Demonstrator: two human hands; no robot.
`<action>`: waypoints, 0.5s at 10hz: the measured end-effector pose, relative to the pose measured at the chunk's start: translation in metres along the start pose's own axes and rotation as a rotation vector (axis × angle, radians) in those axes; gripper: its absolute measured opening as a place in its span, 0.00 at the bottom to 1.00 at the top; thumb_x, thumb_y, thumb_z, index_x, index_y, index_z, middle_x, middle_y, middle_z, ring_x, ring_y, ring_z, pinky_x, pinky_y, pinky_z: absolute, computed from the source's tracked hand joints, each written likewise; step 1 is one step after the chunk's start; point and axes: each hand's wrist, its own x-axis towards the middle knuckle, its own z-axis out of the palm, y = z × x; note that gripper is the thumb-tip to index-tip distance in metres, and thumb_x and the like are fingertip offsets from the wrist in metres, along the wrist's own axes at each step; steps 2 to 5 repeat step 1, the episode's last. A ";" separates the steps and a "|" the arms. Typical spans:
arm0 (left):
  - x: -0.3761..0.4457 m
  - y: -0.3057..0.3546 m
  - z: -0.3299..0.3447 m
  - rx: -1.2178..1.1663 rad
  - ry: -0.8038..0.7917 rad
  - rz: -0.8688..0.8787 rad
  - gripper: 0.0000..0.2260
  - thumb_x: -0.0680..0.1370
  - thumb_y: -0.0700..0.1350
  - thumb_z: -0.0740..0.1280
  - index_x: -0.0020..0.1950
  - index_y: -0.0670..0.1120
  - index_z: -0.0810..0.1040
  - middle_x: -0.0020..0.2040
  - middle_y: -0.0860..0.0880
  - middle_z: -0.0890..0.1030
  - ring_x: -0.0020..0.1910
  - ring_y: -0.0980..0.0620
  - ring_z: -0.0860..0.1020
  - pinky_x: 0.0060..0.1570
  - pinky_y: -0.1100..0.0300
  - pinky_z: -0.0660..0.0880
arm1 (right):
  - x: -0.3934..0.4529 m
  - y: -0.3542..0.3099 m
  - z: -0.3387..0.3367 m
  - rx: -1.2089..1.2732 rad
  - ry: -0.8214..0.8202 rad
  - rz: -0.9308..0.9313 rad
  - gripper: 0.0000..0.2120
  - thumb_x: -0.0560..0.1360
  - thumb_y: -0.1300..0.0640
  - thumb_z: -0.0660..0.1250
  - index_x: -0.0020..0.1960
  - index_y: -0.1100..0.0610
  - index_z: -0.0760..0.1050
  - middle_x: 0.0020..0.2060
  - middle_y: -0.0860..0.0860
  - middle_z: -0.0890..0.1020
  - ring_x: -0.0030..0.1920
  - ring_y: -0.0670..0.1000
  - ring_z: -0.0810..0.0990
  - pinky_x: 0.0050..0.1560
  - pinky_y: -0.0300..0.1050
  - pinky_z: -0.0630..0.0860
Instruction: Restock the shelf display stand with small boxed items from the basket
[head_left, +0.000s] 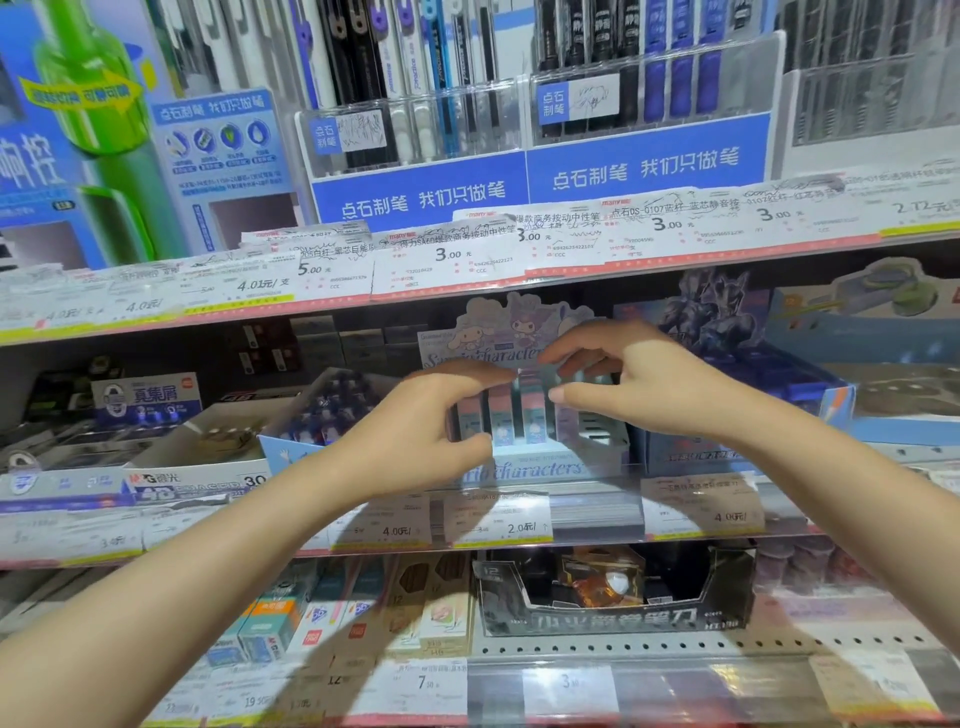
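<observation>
A pastel display stand (535, 467) with a cartoon-character header card stands on the middle shelf. Several small pink-and-teal boxes (501, 410) stand upright in a row inside it. My left hand (421, 431) wraps the left end of the row, thumb under, fingers over the tops. My right hand (639, 379) reaches in from the right, with its fingertips touching the top of the rightmost box (535, 410) and its thumb beside it. The stand's right part looks empty. No basket is in view.
Open cartons of erasers and refills (208, 441) sit left of the stand, a blue carton (737, 395) to its right. Pen racks (644, 104) fill the shelf above, a black display box (613, 597) the shelf below. Price-label strips (493, 519) line the shelf edges.
</observation>
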 end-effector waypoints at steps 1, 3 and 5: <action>-0.012 -0.004 -0.001 -0.064 0.165 0.032 0.22 0.70 0.53 0.62 0.61 0.48 0.77 0.55 0.57 0.79 0.56 0.62 0.75 0.56 0.72 0.69 | -0.014 -0.009 0.005 0.056 0.112 -0.034 0.13 0.72 0.55 0.69 0.56 0.50 0.75 0.50 0.43 0.79 0.51 0.43 0.78 0.57 0.44 0.75; -0.012 -0.004 -0.001 -0.064 0.165 0.032 0.22 0.70 0.53 0.62 0.61 0.48 0.77 0.55 0.57 0.79 0.56 0.62 0.75 0.56 0.72 0.69 | -0.014 -0.009 0.005 0.056 0.112 -0.034 0.13 0.72 0.55 0.69 0.56 0.50 0.75 0.50 0.43 0.79 0.51 0.43 0.78 0.57 0.44 0.75; -0.012 -0.004 -0.001 -0.064 0.165 0.032 0.22 0.70 0.53 0.62 0.61 0.48 0.77 0.55 0.57 0.79 0.56 0.62 0.75 0.56 0.72 0.69 | -0.014 -0.009 0.005 0.056 0.112 -0.034 0.13 0.72 0.55 0.69 0.56 0.50 0.75 0.50 0.43 0.79 0.51 0.43 0.78 0.57 0.44 0.75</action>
